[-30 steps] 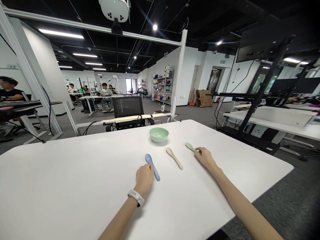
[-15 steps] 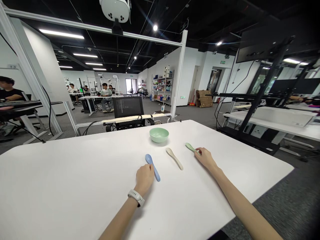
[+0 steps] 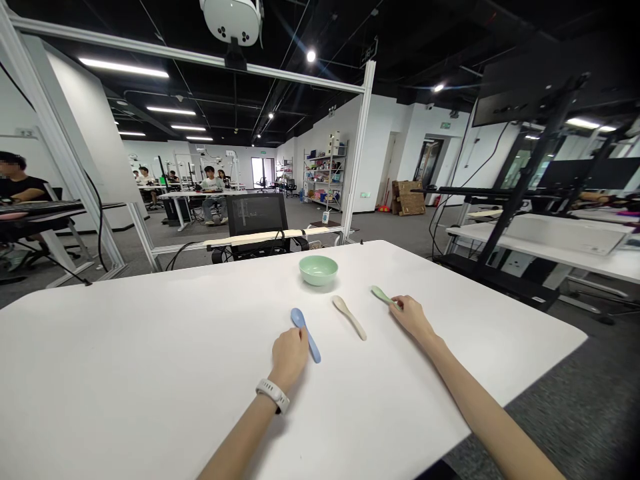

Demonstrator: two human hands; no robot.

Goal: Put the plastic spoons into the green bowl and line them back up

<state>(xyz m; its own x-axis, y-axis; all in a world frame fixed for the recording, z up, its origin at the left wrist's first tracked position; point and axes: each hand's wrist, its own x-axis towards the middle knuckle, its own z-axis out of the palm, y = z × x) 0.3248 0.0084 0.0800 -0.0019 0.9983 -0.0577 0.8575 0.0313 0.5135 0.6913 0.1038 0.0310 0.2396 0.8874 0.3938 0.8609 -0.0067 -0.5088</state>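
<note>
Blue plastic spoon (image 3: 305,335) lies flat on the white table (image 3: 150,393), bowl end pointing up-left toward the far side, handle running down-right toward the person, w/ the left hand (image 3: 289,359) right on it. Fingers are against the spoon around mid-handle, but can't tell if it's an actual grip or just a touch tbh. White band (image 3: 273,395) on that wrist. Right hand (image 3: 411,317) is well apart from the left, fingertips at the handle end of a pale green spoon (image 3: 381,295), which sits at a flatter angle, bowl pointing left and a bit away. Same deal, can't tell if it's gripped. Beige spoon (image 3: 350,317) lies between the two hands, untouched, long axis about parallel to the blue one, bowl end up-left. Mint green bowl (image 3: 318,270) sits upright past the spoons, toward the far edge of the table, near the beige spoon's bowl end but not touching it. Beyond the table there's a metal frame (image 3: 367,133) w/ a white camera unit (image 3: 231,20) hanging off the top bar, a black office chair (image 3: 257,217), and other ppl seated at desks further back (image 3: 213,190).
</note>
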